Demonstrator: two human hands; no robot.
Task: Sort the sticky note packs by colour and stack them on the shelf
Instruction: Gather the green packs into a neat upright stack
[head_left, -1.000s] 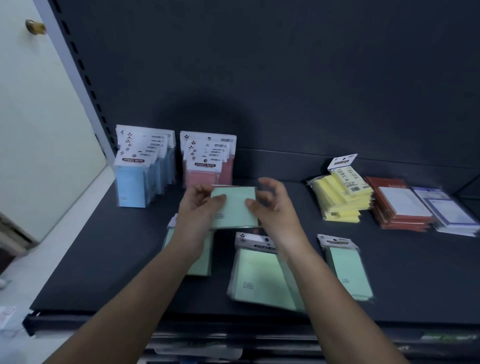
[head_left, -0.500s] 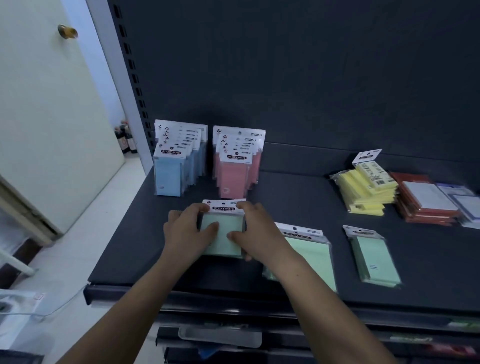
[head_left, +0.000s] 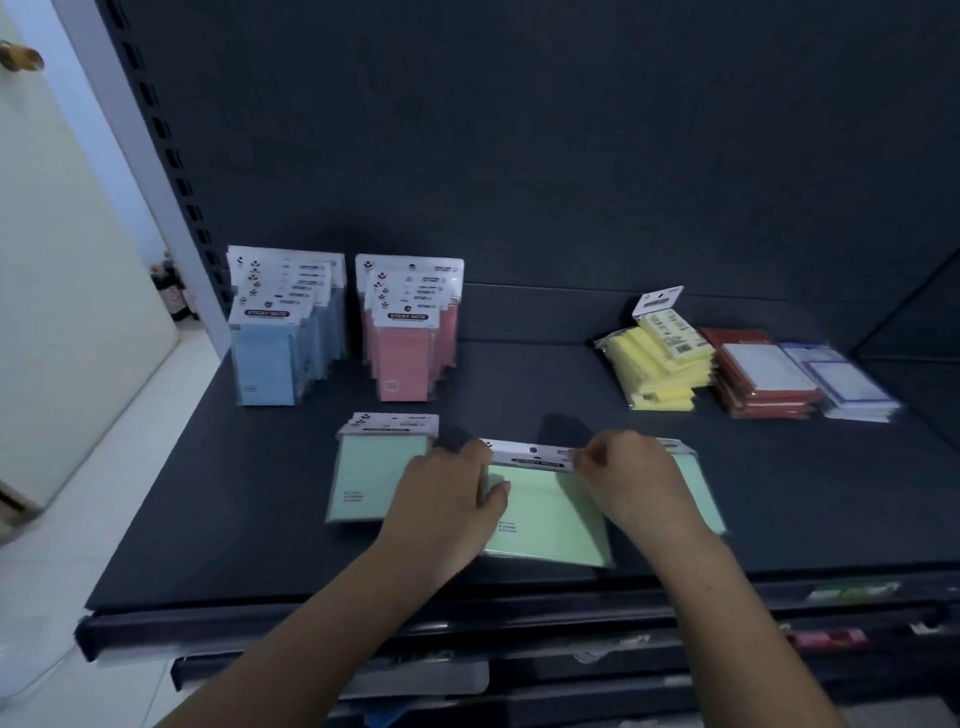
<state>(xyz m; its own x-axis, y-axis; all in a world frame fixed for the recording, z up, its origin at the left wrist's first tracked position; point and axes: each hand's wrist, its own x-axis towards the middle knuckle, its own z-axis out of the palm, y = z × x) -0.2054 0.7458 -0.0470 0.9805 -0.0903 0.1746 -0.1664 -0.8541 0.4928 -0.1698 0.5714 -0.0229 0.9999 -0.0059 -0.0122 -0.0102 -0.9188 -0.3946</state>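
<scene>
Both my hands grip a pile of green sticky note packs (head_left: 545, 514) lying flat near the shelf's front edge. My left hand (head_left: 447, 493) holds its left side, thumb on top. My right hand (head_left: 628, 483) pinches the white header card at the top right. Another green stack (head_left: 371, 467) lies flat just to the left, untouched. Behind it, a row of blue packs (head_left: 275, 343) and a row of pink packs (head_left: 408, 343) stand upright. A further green pack shows only as an edge behind my right wrist.
The dark shelf (head_left: 519, 384) carries a heap of yellow packs (head_left: 660, 364), red-edged label packs (head_left: 758, 374) and blue-bordered label packs (head_left: 841, 384) at the right back. A slotted upright and a pale door (head_left: 62, 312) stand left. Lower shelves with goods lie below.
Both hands left the green stack on the left and shifted right onto the middle green pile. The pack set down earlier now rests on the left stack.
</scene>
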